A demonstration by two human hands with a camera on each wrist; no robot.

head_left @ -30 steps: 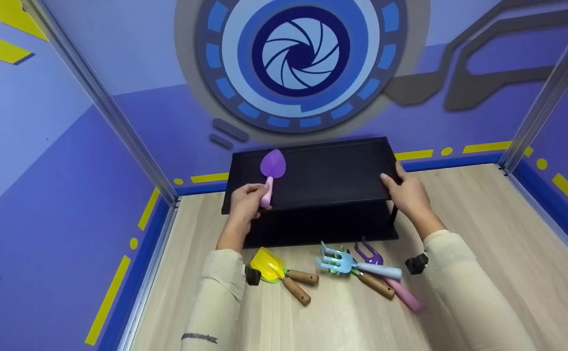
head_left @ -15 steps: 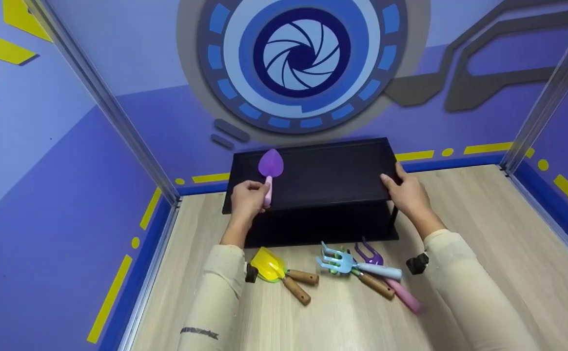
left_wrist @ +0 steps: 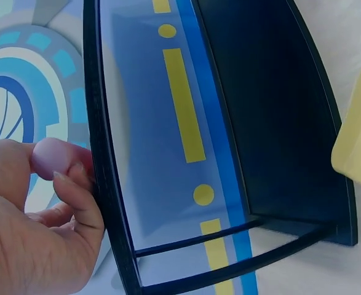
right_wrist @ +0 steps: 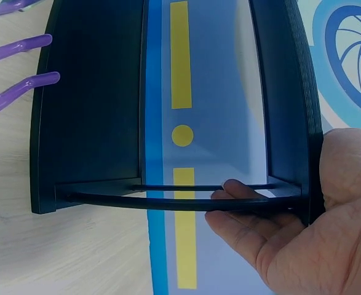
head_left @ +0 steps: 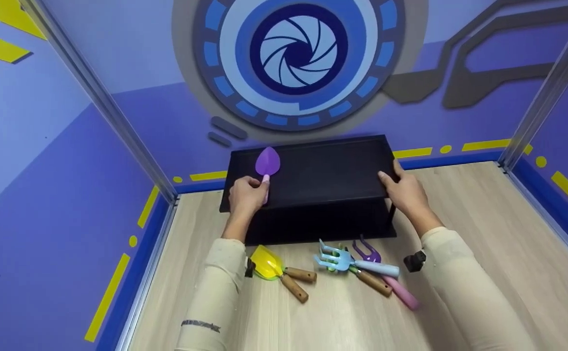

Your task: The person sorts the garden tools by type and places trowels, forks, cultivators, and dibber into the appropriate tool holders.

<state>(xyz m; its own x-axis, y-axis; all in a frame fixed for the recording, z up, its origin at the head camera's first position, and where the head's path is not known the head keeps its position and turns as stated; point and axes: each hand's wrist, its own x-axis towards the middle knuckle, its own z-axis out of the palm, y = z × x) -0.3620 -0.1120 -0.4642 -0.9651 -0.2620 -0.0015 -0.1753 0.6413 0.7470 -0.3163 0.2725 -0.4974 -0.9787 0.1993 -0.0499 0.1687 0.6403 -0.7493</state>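
My left hand [head_left: 246, 196] pinches the pink handle of a hand trowel with a purple blade [head_left: 267, 161], at the left end of the black two-tier shelf [head_left: 330, 170]. The blade lies over the top board, pointing to the back wall; whether it touches cannot be told. In the left wrist view the rounded handle end [left_wrist: 54, 158] shows between thumb and fingers, by the board's front edge. My right hand [head_left: 409, 193] grips the shelf's right end, thumb on top. In the right wrist view its fingers [right_wrist: 238, 233] curl round the side bar [right_wrist: 168, 201].
On the wooden table [head_left: 332, 321], in front of the shelf, lie a yellow trowel [head_left: 267, 263] and several wooden-handled tools. To their right are a light blue hand rake [head_left: 344, 262] and a purple fork [head_left: 372, 255] with a pink handle. Printed panels enclose the back and sides.
My left hand and the trowel have shifted slightly left over the top board, and the hand now covers more of the pink handle. The right hand keeps its grip on the shelf.
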